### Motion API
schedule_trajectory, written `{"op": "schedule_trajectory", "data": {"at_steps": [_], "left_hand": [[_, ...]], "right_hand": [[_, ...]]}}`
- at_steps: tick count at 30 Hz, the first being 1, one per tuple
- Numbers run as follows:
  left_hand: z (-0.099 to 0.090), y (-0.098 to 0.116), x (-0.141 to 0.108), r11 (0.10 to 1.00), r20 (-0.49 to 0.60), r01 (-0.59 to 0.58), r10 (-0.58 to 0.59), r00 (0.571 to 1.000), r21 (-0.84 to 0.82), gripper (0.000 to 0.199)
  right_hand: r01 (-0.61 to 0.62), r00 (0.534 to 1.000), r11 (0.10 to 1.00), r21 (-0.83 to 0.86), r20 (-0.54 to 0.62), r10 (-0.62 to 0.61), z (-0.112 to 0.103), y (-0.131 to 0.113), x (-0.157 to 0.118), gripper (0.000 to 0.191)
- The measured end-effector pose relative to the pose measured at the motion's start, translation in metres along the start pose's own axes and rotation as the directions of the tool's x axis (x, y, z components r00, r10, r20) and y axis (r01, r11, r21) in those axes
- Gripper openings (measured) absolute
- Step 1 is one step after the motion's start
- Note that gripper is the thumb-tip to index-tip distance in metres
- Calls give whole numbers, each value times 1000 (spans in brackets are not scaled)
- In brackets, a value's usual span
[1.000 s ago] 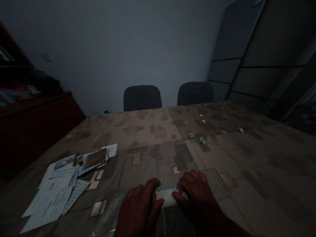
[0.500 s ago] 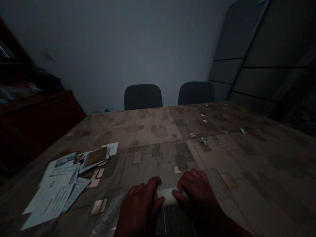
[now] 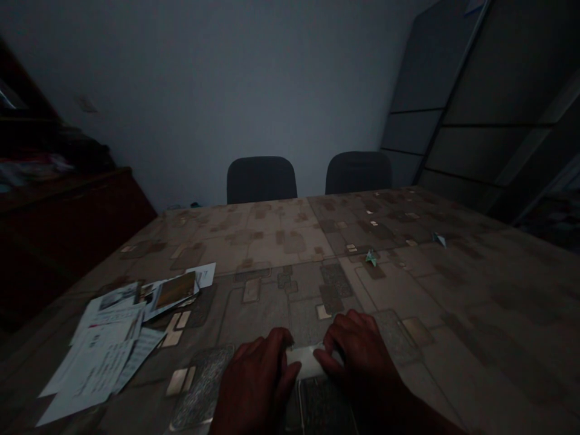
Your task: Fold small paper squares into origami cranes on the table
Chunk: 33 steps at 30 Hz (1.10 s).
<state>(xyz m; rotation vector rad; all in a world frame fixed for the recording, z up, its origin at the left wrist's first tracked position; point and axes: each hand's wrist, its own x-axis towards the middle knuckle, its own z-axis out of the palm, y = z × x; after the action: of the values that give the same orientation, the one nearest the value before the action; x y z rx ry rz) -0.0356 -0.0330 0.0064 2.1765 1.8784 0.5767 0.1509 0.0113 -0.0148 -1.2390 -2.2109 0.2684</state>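
Because the room is so dim, the left hand (image 3: 254,386) and the right hand (image 3: 362,356) show mostly as dark shapes at the near edge of the desk (image 3: 290,284). The left lies palm down with its fingers angled in toward the middle, while the right arches higher with its fingers curled forward and down. Between them sits a white folded strip (image 3: 307,360), probably paper, and both hands are closed on it from either end, grasping it without clenching into fists. It lies low over the desk, though the shadows hide whether it touches. Off to the left lies a loose spread of printed papers (image 3: 97,356), with a small stack of cards (image 3: 176,291) beside it, topped by a brownish one. The print is too small and dark to read, and no brand or label can be made out. Two tiny pale green origami figures (image 3: 371,258) (image 3: 438,240) sit well apart from the hands, toward the far right. The desk has a glossy covering patterned with beige and brown rectangles. Past its far edge, two dark chairs (image 3: 261,180) (image 3: 358,172) stand against a grey wall (image 3: 203,90), with a dark wood cabinet (image 3: 77,254) on the left and tall grey panelled doors (image 3: 489,103) on the right
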Motion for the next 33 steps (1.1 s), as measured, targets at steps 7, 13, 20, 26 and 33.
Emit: {"op": "schedule_trajectory", "data": {"at_steps": [7,13,20,26,33], "left_hand": [[-1,-2,0,994,-29,-86,88,996,69,8],[8,-8,1,876,43,-428,430,902,222,8],[5,-17,-7,815,95,-553,544,833,175,21],[-3,-21,-8,752,151,-633,614,774,187,31],[-1,-24,-5,689,53,-701,705,707,183,23]], "right_hand": [[-33,999,999,5,31,33,-3,-2,4,18],[-58,996,998,-3,72,58,-2,-1,2,14],[-125,987,991,56,111,118,-7,-4,5,19],[-82,990,982,171,130,60,-25,0,4,12],[521,845,843,-130,-60,-531,-19,2,-5,19]]}}
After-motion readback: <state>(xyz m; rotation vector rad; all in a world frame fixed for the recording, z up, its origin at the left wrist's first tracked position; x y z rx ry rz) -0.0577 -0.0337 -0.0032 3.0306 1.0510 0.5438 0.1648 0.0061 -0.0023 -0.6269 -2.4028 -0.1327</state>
